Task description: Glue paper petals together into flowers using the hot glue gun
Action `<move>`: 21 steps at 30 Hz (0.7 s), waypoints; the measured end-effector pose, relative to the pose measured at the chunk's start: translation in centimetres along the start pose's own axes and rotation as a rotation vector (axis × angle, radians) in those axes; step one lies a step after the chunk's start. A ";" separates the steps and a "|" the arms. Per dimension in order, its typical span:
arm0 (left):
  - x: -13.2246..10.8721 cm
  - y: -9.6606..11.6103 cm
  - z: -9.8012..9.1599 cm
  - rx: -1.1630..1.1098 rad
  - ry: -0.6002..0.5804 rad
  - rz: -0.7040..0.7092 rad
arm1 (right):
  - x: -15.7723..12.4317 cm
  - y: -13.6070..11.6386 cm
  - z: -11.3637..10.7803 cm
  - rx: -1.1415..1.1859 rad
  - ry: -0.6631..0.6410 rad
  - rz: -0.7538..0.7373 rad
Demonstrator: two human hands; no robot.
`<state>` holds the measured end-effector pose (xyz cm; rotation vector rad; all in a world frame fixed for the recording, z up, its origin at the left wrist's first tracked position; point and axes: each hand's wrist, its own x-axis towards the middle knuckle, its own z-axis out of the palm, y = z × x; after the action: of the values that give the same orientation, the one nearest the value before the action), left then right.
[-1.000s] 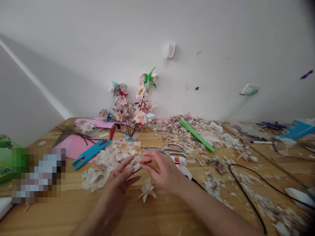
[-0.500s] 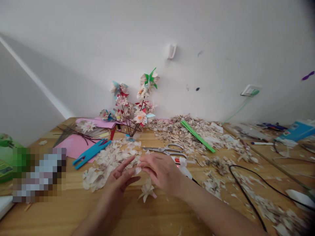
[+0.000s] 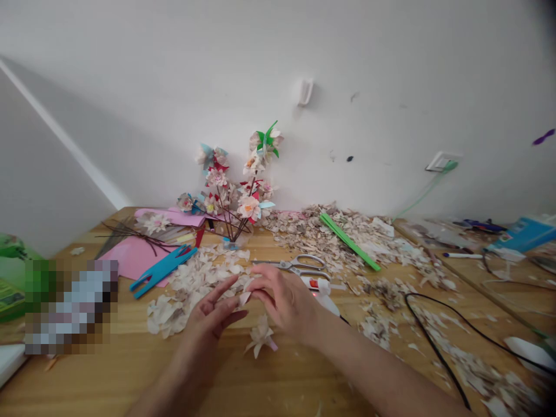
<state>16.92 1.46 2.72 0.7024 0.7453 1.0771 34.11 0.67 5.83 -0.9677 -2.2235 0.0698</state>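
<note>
1. One pale petal (image 3: 245, 298) is between the two hands, at the tips of the fingers and above the wooden table (image 3: 304, 379).
2. The right hand (image 3: 289, 301) has its thumb and fingers brought together in a narrow pinch, and it has hold of this petal by the edge.
3. The left hand (image 3: 207, 321) is half opened, with index finger and thumb apart; its thumb tip is just beside the petal, but I cannot tell whether it grips it.
4. One loose handmade flower (image 3: 261, 336) lies on the table, below the fingertips and nearer to the person.
5. There is one pair of scissors (image 3: 309, 269) beyond the right hand, and one glue gun (image 3: 324, 298), partly hidden by this hand.
6. One heap of loose petals (image 3: 195, 284) lies beyond the left hand; its pieces are too many for me to count.
</note>
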 end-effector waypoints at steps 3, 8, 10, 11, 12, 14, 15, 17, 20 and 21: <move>0.0 0.0 0.1 -0.009 -0.001 0.012 | 0.0 -0.1 -0.2 0.013 -0.031 0.036; 0.0 -0.1 0.0 0.014 0.008 0.027 | -0.2 -0.2 -0.6 0.029 -0.076 0.113; 0.1 -0.1 0.0 0.028 0.017 0.019 | -0.4 0.1 -0.6 0.075 -0.077 0.210; 0.1 -0.2 0.0 0.032 0.019 0.013 | -0.4 0.3 -0.6 0.127 -0.061 0.288; 0.1 -0.2 0.0 0.034 0.018 0.010 | -0.4 0.5 -0.5 0.207 -0.038 0.384; 0.2 -0.3 -0.1 0.041 0.012 0.009 | -0.4 0.8 -0.3 0.470 0.007 0.603; 0.3 -0.3 -0.1 0.049 0.010 0.012 | -0.3 0.8 -0.3 0.636 0.020 0.706; 0.3 -0.4 -0.3 0.075 0.008 0.029 | -0.1 0.8 -0.2 0.962 0.026 0.861; 0.4 -0.6 -0.7 0.149 -0.022 0.076 | 0.2 0.4 -0.1 1.244 -0.001 0.987; 0.4 -0.6 -0.8 0.181 -0.037 0.095 | 0.2 0.2 -0.1 1.278 -0.010 1.009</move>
<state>16.72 1.72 1.72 0.9176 0.7904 1.0884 34.17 0.96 5.95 -1.1023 -1.0131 1.6606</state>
